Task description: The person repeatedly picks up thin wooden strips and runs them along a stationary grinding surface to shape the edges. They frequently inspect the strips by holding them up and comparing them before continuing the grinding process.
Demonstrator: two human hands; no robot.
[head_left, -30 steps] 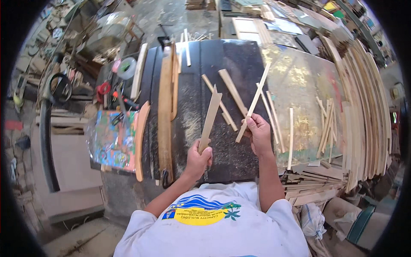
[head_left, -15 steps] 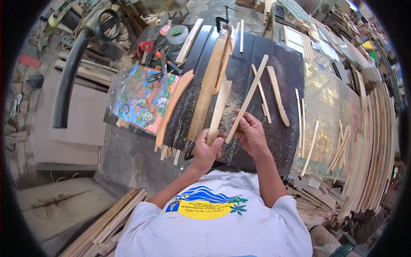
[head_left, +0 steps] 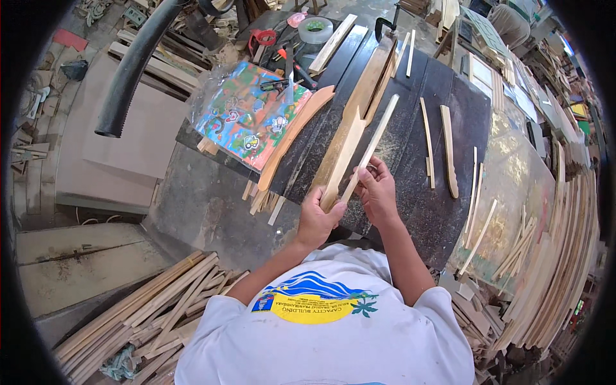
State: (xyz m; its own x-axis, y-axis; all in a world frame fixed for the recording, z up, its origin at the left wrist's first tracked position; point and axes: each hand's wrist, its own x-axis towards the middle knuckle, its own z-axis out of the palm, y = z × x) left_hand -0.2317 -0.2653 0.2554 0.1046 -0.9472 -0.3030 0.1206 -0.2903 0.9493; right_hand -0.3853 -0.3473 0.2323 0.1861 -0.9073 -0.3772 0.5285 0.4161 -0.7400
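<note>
Near the table's front edge, my left hand is closed around the lower end of a tapered wooden piece. This piece points away from me, over or alongside a long wooden board clamped at the far edge. My right hand pinches a thin, pale wooden strip, which slants up to the right. The strip's lower end lies close to my left thumb; whether they touch, I cannot tell. A black clamp grips the far end of the board.
Sawdust covers parts of the dark table. To its left lie a curved wooden piece and a colourful sheet, with a tape roll beyond. A shaped wooden piece lies right. A black hose hangs at left.
The view has shifted, so the table sits further right. The tapered piece now lines up more with the clamped board. The strip's lower end has come closer to my left hand.
</note>
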